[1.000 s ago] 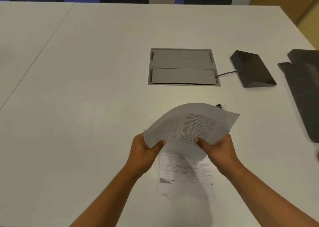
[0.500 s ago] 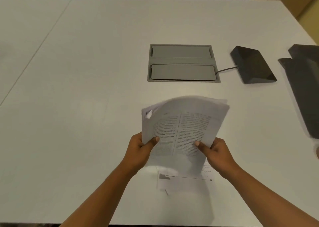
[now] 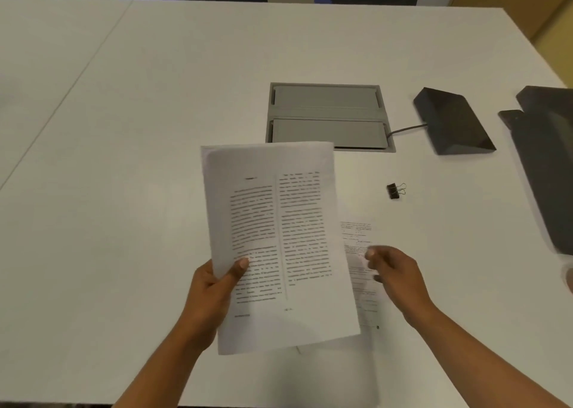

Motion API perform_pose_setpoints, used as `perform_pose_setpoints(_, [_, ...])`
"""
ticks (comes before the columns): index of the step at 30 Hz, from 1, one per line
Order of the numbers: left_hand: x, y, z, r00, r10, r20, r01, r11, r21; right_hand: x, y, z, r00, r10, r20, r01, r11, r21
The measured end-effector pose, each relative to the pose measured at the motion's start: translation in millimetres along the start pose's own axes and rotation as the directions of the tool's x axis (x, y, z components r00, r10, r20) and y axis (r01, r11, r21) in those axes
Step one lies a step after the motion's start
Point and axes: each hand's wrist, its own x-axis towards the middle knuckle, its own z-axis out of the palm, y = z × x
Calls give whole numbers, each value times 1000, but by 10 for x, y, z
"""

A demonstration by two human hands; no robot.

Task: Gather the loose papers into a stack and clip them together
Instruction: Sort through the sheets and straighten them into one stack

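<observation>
My left hand grips a small stack of printed white sheets by its lower left edge, thumb on top, and holds it raised above the white table. My right hand hovers to the right of the stack, fingers loosely curled, blurred, with nothing in it. Under it another printed sheet lies flat on the table, mostly hidden by the held stack. A small black binder clip lies on the table beyond my right hand.
A grey cable hatch is set into the table behind the papers. A black wedge-shaped device with a cable sits to its right, and a dark flat object lies at the right edge.
My right hand has let go of the stack and moved off to the right. The left hand alone holds the sheets, now flatter and upright. The binder clip has come into view.
</observation>
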Motion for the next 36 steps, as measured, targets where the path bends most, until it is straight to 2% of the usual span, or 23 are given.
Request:
perform_pose_setpoints(2, [4, -9, -117, 999, 2, -46, -3, 1000, -14, 29, 226, -21, 998, 58, -18, -60, 908, -415])
perform_pose_setpoints(3, [5, -17, -168, 998, 3, -66, -4, 1000, -19, 19, 326, -13, 993, 117, -18, -108, 836, -539])
perform_pose_setpoints(5, [-3, -28, -239, 995, 7, -99, -10, 1000, -28, -41, 480, 34, 976, 213, -32, -180, 722, -668])
perform_pose_setpoints(7, [-11, -44, -285, 993, 3, -122, -7, 999, -34, -91, 569, 109, 966, 248, -70, -222, 663, -715])
perform_pose_setpoints(12, [-12, -120, -344, 985, -28, -170, 23, 999, -31, -68, 596, 334, 922, 320, -220, -388, 765, -513])
perform_pose_setpoints(15, [-6, -146, -359, 983, -35, -182, 31, 999, -24, 9, 572, 426, 902, 350, -252, -428, 805, -412])
perform_pose_setpoints(17, [-4, -155, -370, 982, -34, -188, 29, 999, -25, 49, 546, 447, 893, 364, -263, -445, 800, -403])
perform_pose_setpoints(23, [-26, -181, -409, 979, -36, -200, 33, 999, -16, 169, 485, 435, 919, 198, -340, -366, 749, -552])
perform_pose_setpoints(27, [-43, -212, -437, 976, -39, -215, 35, 999, -21, 251, 430, 463, 942, 144, -304, -311, 718, -623])
perform_pose_setpoints(32, [-64, -223, -468, 972, -39, -233, 36, 999, -16, 346, 340, 468, 932, 224, -284, -335, 829, -447])
perform_pose_setpoints(36, [-71, -222, -492, 967, -37, -252, 38, 999, -2, 342, 330, 407, 942, 131, -310, -259, 870, -419])
